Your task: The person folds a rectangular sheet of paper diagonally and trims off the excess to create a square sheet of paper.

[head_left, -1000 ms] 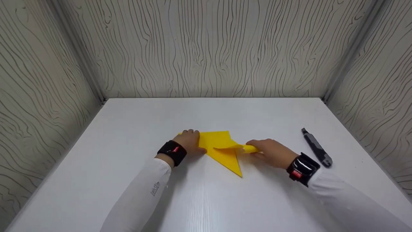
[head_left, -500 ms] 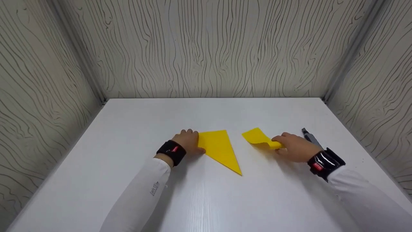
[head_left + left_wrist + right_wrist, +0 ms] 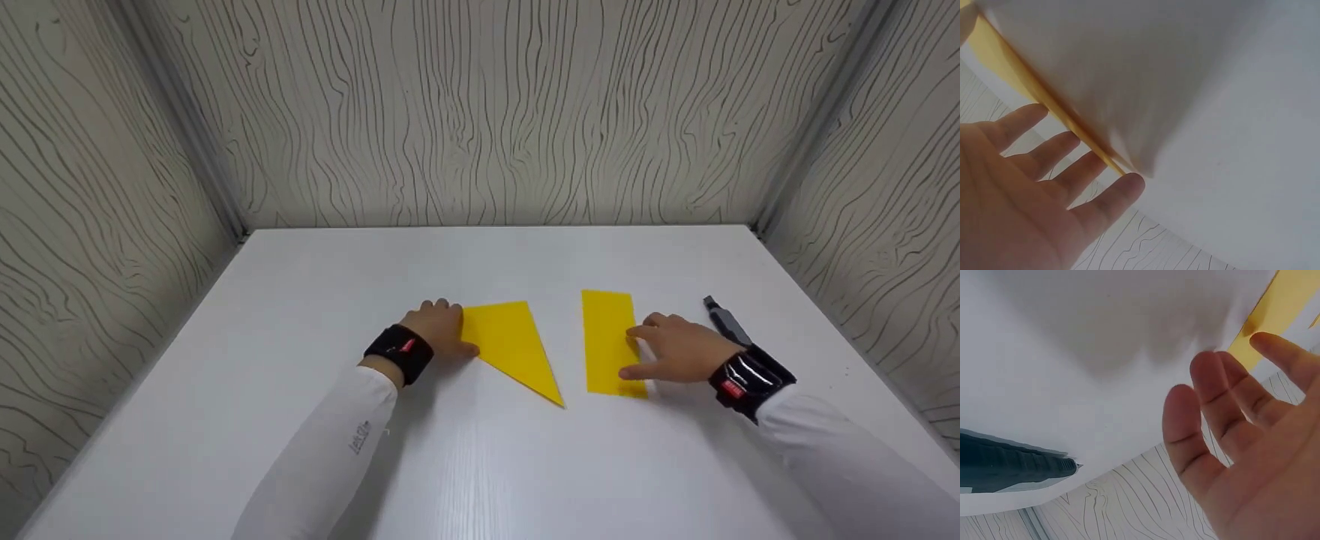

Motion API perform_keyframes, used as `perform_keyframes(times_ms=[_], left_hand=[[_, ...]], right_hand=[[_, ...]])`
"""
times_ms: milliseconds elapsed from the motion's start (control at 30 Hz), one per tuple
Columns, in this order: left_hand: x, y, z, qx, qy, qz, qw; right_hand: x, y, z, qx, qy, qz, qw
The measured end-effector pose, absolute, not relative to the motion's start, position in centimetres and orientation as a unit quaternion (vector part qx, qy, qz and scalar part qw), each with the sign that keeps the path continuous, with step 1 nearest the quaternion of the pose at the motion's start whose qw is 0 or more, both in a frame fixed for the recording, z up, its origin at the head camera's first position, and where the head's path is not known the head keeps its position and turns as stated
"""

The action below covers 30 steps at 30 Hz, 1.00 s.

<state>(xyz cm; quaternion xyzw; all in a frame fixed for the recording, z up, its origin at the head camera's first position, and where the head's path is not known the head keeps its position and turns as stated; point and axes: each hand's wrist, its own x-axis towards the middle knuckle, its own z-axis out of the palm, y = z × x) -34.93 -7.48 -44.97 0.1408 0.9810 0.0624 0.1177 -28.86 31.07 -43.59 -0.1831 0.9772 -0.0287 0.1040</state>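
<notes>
My left hand (image 3: 439, 331) rests on the left part of a folded yellow paper (image 3: 514, 341), hiding that end; the visible part tapers to a point toward me. In the left wrist view, straight fingertips (image 3: 1129, 185) lie along the paper's thin edge (image 3: 1053, 104). To the right, a rectangular yellow paper strip (image 3: 604, 341) lies flat, apart from the folded piece. Over the strip's right edge is my right hand (image 3: 675, 349), fingers spread and nothing gripped. The right wrist view has its fingertips (image 3: 1182, 405) loosely extended beside the strip (image 3: 1269, 315).
A grey and black utility knife (image 3: 727, 322) lies on the white table (image 3: 480, 465), partly hidden behind the right hand and wristband. Wood-patterned panels (image 3: 480, 112) stand around the table's back and sides.
The right hand has drawn the yellow strip away from the folded paper to the right and let go of it. The strip, curled before, now lies flat. The left hand has stayed in place.
</notes>
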Motion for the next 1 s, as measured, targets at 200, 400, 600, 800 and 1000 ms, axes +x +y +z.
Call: perform_keyframes(times_ms=[200,400,600,800,1000], left_hand=[[-35.6,-7.6,-45.4,0.138,0.982,0.054,0.117],[-36.4,-7.7,-46.0,0.143,0.982,0.057,0.111],[-36.4,-7.8,-46.3,0.156,0.982,0.056,0.090],[-35.5,-7.5,-45.4,0.170,0.983,0.040,0.062],[-34.8,-7.4,-45.1,0.170,0.984,0.034,0.034]], right_hand=[[-29.0,30.1,-45.2,-0.181,0.978,-0.069,0.071],[-29.2,30.2,-46.6,-0.202,0.973,-0.068,0.094],[-29.1,31.2,-46.1,-0.200,0.973,-0.063,0.093],[-29.1,31.7,-46.4,-0.193,0.974,-0.073,0.095],[-29.1,31.9,-47.0,-0.183,0.976,-0.076,0.092]])
